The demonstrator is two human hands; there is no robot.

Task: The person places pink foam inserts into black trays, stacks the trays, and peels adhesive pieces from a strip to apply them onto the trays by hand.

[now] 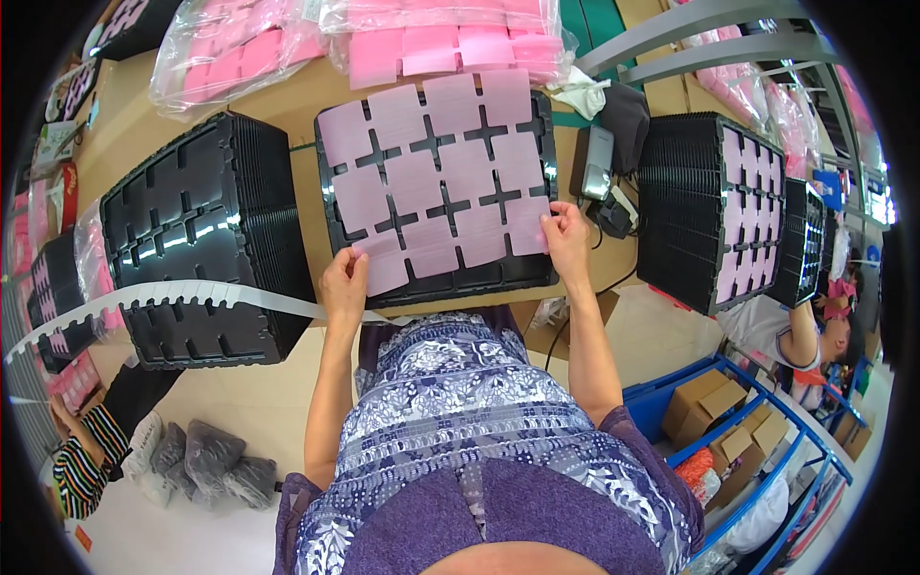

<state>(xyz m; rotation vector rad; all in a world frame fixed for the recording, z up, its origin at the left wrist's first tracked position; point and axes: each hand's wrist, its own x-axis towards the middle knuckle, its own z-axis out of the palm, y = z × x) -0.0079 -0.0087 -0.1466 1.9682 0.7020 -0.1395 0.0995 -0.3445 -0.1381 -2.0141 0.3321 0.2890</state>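
Centered on the wooden table (307, 96): a black tray (450, 278) filled with pink square pads (stacked empty trays (206, 240) alongside). Left hand (345, 283) pinching the near-left pad (383, 266); right hand (567, 240) pinching the near-right pad (525, 226).

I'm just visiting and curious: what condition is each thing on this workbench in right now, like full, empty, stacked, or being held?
Middle black tray: filled with pale pink squares.
Left hand: fingers on the near-left pink square.
Right hand: fingers on the near-right pink square.
Left stack of black trays: top tray empty.
Right stack of trays: top tray filled.
Clear bags of pink pieces: lying behind the trays.
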